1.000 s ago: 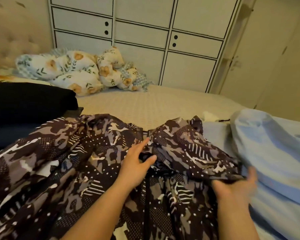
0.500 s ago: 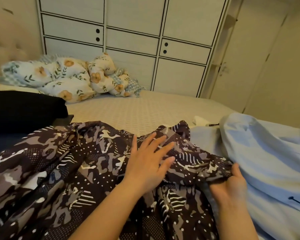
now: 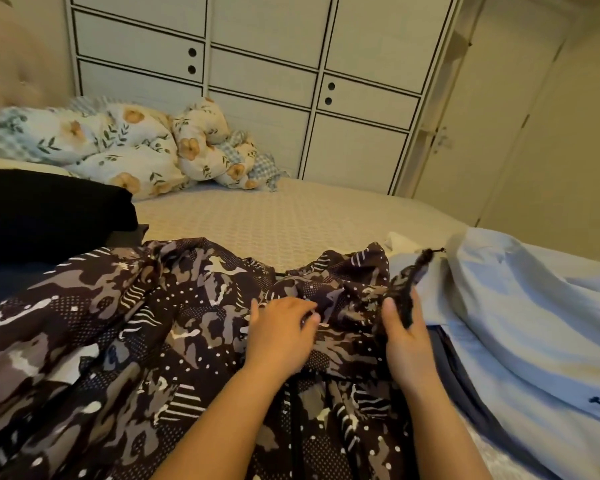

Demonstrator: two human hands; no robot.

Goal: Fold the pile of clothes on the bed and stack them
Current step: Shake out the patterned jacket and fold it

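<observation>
A dark patterned garment point(image 3: 125, 341) with grey and white shapes and dots lies spread across the near part of the bed. My left hand point(image 3: 279, 336) rests on it near its bunched far edge, fingers curled into the cloth. My right hand point(image 3: 404, 337) grips a raised strip of the same garment's right edge between thumb and fingers. A light blue garment point(image 3: 520, 317) lies to the right, touching the patterned one. A black folded cloth point(image 3: 45, 209) sits at the left.
A floral quilt point(image 3: 118, 147) is heaped at the head of the bed by the tufted headboard. The beige bedspread point(image 3: 284, 220) shows in the middle. A white wardrobe point(image 3: 291, 81) stands behind the bed, a door point(image 3: 499, 116) to its right.
My right hand rose from under the garment's right edge and lifted a strip of it. My left hand went from flat with spread fingers to curled into the cloth.
</observation>
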